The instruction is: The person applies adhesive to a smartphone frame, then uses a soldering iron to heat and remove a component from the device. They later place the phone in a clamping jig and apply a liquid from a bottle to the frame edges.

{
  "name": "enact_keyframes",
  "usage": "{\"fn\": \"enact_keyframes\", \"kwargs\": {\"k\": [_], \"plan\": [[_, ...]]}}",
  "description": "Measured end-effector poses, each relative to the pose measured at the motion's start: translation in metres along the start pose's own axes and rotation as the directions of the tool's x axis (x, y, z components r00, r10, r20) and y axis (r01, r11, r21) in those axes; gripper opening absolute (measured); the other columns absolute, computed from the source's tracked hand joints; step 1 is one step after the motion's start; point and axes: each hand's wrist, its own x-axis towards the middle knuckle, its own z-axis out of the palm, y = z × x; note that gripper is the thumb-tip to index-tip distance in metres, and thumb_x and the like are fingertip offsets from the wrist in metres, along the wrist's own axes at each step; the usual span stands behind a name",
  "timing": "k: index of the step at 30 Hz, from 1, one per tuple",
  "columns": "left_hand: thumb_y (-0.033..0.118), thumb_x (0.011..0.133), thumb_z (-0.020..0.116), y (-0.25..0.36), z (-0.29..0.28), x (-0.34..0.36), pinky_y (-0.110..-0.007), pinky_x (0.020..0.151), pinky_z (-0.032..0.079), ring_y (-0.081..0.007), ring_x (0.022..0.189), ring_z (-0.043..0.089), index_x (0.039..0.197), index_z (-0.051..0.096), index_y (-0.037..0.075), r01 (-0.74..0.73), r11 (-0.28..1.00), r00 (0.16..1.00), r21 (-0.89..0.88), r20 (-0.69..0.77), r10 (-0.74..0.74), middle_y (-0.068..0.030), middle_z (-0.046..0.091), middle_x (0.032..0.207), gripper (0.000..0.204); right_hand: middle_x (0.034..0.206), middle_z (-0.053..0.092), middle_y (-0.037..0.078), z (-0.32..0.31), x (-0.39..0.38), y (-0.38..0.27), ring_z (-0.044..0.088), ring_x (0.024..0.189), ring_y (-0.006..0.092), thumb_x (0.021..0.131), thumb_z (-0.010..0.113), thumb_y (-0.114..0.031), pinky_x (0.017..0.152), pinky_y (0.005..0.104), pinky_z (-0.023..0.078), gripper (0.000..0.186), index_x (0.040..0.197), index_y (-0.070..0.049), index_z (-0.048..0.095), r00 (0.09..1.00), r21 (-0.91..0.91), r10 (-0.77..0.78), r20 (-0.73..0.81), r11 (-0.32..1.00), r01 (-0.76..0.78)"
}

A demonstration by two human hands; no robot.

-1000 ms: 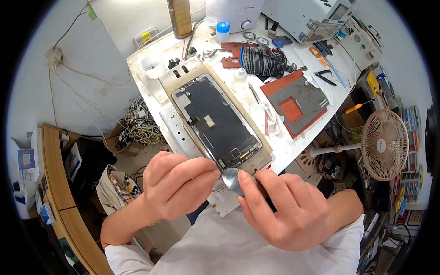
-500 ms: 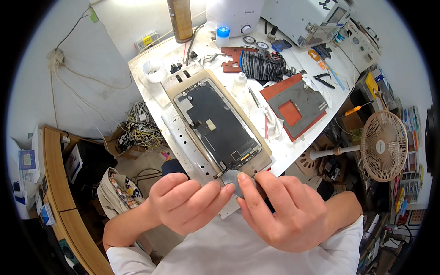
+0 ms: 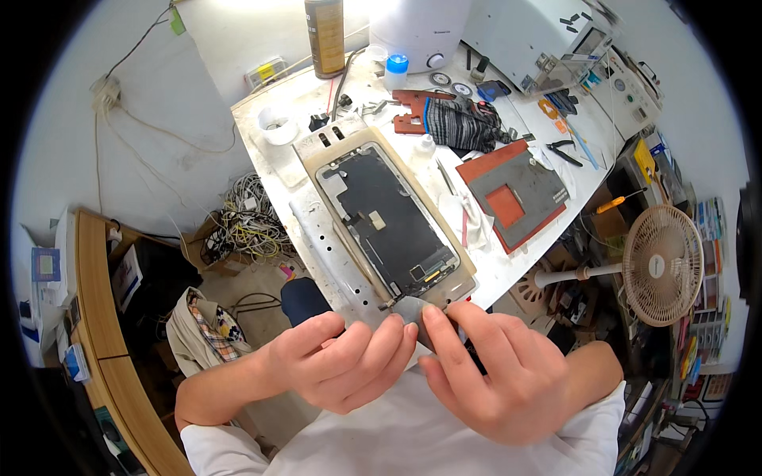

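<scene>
A phone screen assembly (image 3: 397, 226) with a black back and pale metal frame lies on a beige-edged holding plate (image 3: 333, 147) on the bench. At its near end a thin grey flat sheet (image 3: 409, 308) meets the frame's lower corner, close to a small dark connector piece. My right hand (image 3: 496, 377) pinches this sheet between thumb and fingers. Close beside it, my left hand (image 3: 349, 365) is closed, its thumb and forefinger pinched at the sheet's left edge. The fingertips hide part of the sheet.
A grey-and-red mat (image 3: 548, 202), a striped glove (image 3: 460, 123), a small white bottle (image 3: 423, 151) and black cutters (image 3: 565, 153) lie to the right. A white cup (image 3: 277, 125) stands at the far left, a tall can (image 3: 325, 40) behind. A fan (image 3: 657, 266) stands beyond the bench's right side.
The bench and phone screen appear slightly lower and to the right in view. My left hand has shifted right with them; both hands keep their pinch at the screen's near end.
</scene>
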Motion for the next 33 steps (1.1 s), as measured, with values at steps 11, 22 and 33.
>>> {"fn": "enact_keyframes", "kwargs": {"k": [11,22,33], "plan": [[0.011,0.088,0.071,-0.004,-0.003,0.001,-0.028,0.063,0.036,-0.0128,0.081,0.053,0.103,0.081,0.012,-0.058,0.998,0.998,0.036,0.027,0.057,-0.0014,0.077,0.104,0.018,0.107,0.073,0.009,0.004,0.035,0.076,0.072,0.087,0.0277,0.091,0.081,-0.023,0.069,0.0360,0.058,0.037,0.123,-0.006,0.074,0.975,0.030,0.206,-0.086,0.978,-0.204],[0.008,0.087,0.067,-0.001,-0.003,-0.001,-0.026,0.063,0.035,-0.0104,0.081,0.051,0.099,0.079,0.014,-0.018,0.998,0.999,0.064,0.029,0.016,0.0021,0.076,0.103,0.018,0.136,0.070,0.007,0.178,0.080,0.177,0.051,0.136,0.0283,0.084,0.086,-0.037,0.112,0.0463,0.041,0.077,0.148,-0.009,0.055,0.961,0.402,0.200,0.192,0.877,-0.263],[0.009,0.083,0.066,-0.001,-0.001,-0.004,-0.026,0.064,0.034,-0.0110,0.083,0.049,0.099,0.078,0.015,-0.006,0.998,1.000,0.058,0.015,0.005,0.0034,0.076,0.104,0.021,0.119,0.069,0.011,0.151,0.083,0.164,0.067,0.112,0.0248,0.088,0.081,-0.011,0.094,0.0409,0.054,0.048,0.134,-0.011,0.069,0.975,0.735,0.220,-0.006,0.662,-0.145]]}}
